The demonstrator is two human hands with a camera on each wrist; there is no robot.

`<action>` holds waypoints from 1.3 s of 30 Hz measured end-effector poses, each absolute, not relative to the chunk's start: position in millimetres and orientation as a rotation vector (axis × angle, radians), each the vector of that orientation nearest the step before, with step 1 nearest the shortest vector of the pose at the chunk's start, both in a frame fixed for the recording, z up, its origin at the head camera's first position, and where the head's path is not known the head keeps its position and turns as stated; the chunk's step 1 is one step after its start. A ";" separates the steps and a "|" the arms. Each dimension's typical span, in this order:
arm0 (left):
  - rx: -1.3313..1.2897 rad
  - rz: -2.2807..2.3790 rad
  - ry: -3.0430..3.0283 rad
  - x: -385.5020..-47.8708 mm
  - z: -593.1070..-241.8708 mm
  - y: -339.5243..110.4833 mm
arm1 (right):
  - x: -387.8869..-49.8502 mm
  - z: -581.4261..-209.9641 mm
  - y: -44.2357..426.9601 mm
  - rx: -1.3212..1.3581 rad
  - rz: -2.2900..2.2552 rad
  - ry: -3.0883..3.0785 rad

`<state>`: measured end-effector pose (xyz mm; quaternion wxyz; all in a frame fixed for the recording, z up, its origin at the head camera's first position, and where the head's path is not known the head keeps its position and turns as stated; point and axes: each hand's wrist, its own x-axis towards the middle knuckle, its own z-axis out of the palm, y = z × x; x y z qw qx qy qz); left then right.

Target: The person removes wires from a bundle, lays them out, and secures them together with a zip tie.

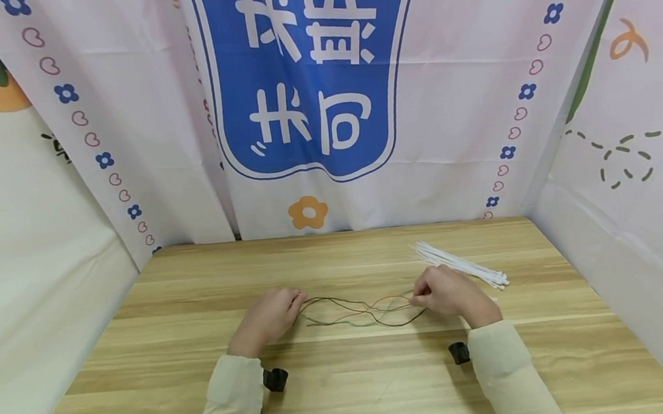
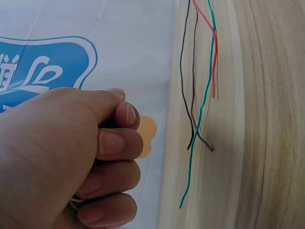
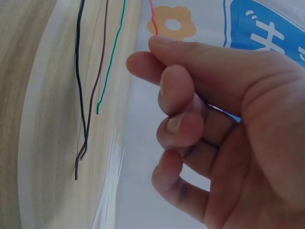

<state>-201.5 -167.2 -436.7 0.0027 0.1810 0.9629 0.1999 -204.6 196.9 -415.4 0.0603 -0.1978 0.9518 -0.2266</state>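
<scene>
Several thin wires, black, brown, green and red, lie loosely crossed on the table between both hands. My right hand (image 3: 224, 105) pinches the end of the red wire (image 3: 154, 19) between thumb and index finger. Beside it, the black wire (image 3: 77, 57), brown wire (image 3: 104, 52) and green wire (image 3: 112, 62) have free ends. My left hand (image 1: 267, 318) hovers at the wires' left ends, fingers curled and thumb against the index finger. The wires seen in the left wrist view end apart from it. A yellow strand (image 2: 75, 202) shows below its lower fingers; whether they grip it, I cannot tell.
A bundle of white cable ties (image 1: 461, 265) lies behind my right hand. The wooden table (image 1: 359, 388) ends at a printed cloth backdrop (image 1: 442, 184), with cloth walls at both sides. A black wrist camera (image 1: 275, 379) sits at each sleeve cuff.
</scene>
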 end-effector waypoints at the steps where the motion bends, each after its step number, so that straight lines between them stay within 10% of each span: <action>1: 0.571 0.622 3.021 -201.7 -437.0 -167.4 | -204.5 -415.9 196.7 -0.588 -0.677 2.882; 39: 0.746 0.633 3.007 -194.3 -431.3 -144.7 | -195.4 -397.4 178.1 -0.798 -0.882 2.921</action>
